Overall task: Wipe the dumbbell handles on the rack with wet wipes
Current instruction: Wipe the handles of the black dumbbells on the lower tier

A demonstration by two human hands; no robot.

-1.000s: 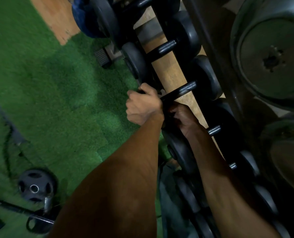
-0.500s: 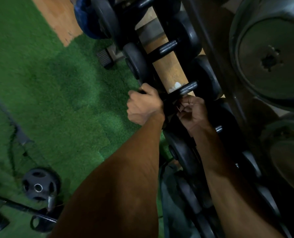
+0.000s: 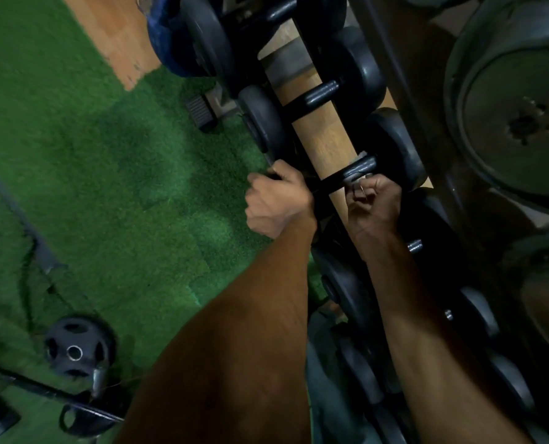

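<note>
**Both hands at one dumbbell on the rack**

While the head camera looks down along both bare forearms, the left hand [image 3: 278,200] is closed in a fist at the near end of a dumbbell, its fingers curled over the dark near weight, which it mostly hides. The right hand [image 3: 374,203] sits just under the far part of the dumbbell handle [image 3: 346,176], fingers curled upward against the bar. A pale bit of wipe [image 3: 358,181] shows at the handle by the right fingertips, with another sliver above the bar; how much of it the hand holds cannot be told. The handle runs slantwise from the left fist up to the far weight [image 3: 394,149], a round black head resting on the rack [image 3: 391,68]. Wooden floor [image 3: 326,142] shows beneath the handle, between the two rows of weights.

More dumbbells lie above and below on the same rack, one with its bar [image 3: 321,94] fully exposed. Large grey plates [image 3: 519,123] fill the right edge. On the green turf [image 3: 106,171] at lower left lies a black plate [image 3: 77,347] with round holes, beside a dark bar [image 3: 36,387].
</note>
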